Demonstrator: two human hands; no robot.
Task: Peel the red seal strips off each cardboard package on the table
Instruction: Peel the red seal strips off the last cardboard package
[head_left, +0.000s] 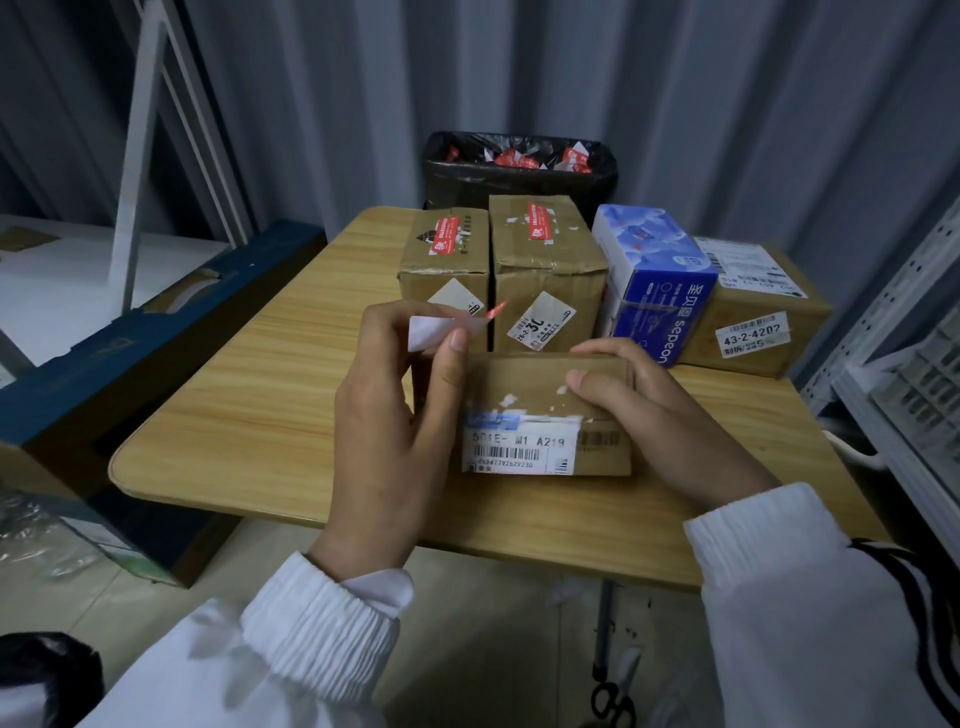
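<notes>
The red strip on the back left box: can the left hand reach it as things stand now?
Probably not at once: the left hand already pinches a peeled strip. The red strip lies uncovered on the back left box, so the path looks free.

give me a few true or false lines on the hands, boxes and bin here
1. The left hand pinches a peeled strip. True.
2. The right hand is lifted clear of the near box. False: it rests on the box, holding it.
3. Two back boxes, the left one and the middle one, carry red strips on top. True.
4. The bin behind the table is empty. False: red and white strips lie in it.
5. The blue box stands left of all the cardboard boxes. False: it stands toward the right.
</notes>
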